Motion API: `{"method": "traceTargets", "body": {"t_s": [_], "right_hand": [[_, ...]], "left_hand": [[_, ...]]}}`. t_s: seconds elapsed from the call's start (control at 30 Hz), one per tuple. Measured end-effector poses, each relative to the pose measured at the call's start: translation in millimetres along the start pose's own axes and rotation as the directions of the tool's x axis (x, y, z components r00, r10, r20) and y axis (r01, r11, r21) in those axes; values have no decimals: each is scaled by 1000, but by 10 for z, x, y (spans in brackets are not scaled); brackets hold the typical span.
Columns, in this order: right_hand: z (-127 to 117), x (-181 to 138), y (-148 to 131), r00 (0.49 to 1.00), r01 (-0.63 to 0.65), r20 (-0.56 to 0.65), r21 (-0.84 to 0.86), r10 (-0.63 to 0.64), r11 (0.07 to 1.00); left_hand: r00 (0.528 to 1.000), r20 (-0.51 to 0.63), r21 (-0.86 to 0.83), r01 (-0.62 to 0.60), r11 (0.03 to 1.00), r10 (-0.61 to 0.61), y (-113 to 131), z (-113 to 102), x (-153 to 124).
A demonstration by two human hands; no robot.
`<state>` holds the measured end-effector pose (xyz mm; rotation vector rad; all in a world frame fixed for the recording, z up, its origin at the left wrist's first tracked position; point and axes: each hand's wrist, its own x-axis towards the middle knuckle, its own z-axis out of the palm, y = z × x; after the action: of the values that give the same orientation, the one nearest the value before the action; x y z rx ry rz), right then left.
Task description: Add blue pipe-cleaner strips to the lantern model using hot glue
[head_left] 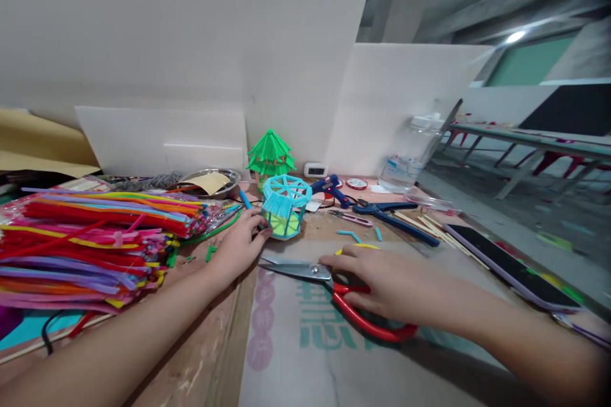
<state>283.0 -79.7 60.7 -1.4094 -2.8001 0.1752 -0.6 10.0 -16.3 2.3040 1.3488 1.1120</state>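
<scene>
A small round model of light blue pipe cleaners [287, 194] stands near the middle of the table, with a spoked top ring, posts and a yellow-green floor. My left hand [244, 238] has its fingers closed at the model's left lower edge; the exact grip is partly hidden. My right hand [377, 276] is curled around the red handles of a pair of scissors [310, 271]. Their blades point left, slightly parted, low over the cardboard. Behind the blue model stands a green-roofed model [270, 152].
Bundled pipe cleaners [90, 248] fill the left side. A glue gun [329, 187], blue pliers [398, 216], a utility knife [351, 218] and blue pipe-cleaner scraps [349, 234] lie beyond my right hand. A phone [510, 267] and bottle [410, 152] are at right; white boards [181, 44] stand behind.
</scene>
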Motion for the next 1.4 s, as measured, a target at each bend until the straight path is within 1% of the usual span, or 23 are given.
{"method": "traceTargets", "body": {"t_s": [0.1,0.17,0.23,0.3,0.37,0.4,0.43,0.53,0.6,0.63,0.73,0.83,0.9,0.97,1.03,1.2,1.3,1.4], "right_hand": [[-62,-13,-70,999,32,24,-53,-31,998],[-151,-6,-20,998,42,38,-23,-41,999],[-240,25,121,1000,-15,27,39,14,999],[-271,86,319,987,-148,-46,83,153,985],[-210,170,516,952,-256,-144,104,269,961],[-147,214,598,941,-271,-178,109,287,956],[-70,258,663,940,-260,-200,108,277,960],[158,362,765,947,-166,-268,59,176,984],[241,396,785,947,-127,-292,46,135,991],[252,401,791,948,-125,-287,60,137,990],[176,386,819,946,-175,-256,119,201,977],[25,350,866,914,-270,-270,155,303,950],[-50,336,894,898,-305,-273,182,346,935],[-71,346,915,903,-311,-245,197,354,930],[-35,391,928,914,-303,-221,187,340,935],[134,677,896,926,-253,-239,178,291,951],[179,930,826,932,-208,-259,193,254,959],[204,1172,743,925,-186,-290,217,245,958]], "left_hand": [[1000,8,14,22,1000,-22,-8,7,-13],[999,21,32,39,999,-40,6,1,-23],[999,19,48,41,998,-42,28,-10,-30],[999,9,54,35,998,-36,52,-23,-33],[999,12,56,35,998,-36,75,-32,-36],[999,18,54,39,998,-40,85,-35,-38],[999,26,48,46,998,-47,94,-36,-39],[997,42,26,63,998,-65,108,-32,-43],[997,45,27,67,997,-68,105,-27,-41],[997,45,34,66,997,-67,101,-25,-38],[998,33,41,54,998,-55,86,-22,-27],[999,25,39,41,998,-42,82,-24,-21],[999,26,51,40,998,-41,89,-27,-22],[999,22,63,41,997,-42,98,-30,-24],[999,14,64,39,997,-40,103,-31,-26],[999,-4,56,35,998,-35,88,-24,-23],[999,0,61,36,998,-36,83,-22,-23],[999,13,61,40,997,-41,85,-22,-23]]}}
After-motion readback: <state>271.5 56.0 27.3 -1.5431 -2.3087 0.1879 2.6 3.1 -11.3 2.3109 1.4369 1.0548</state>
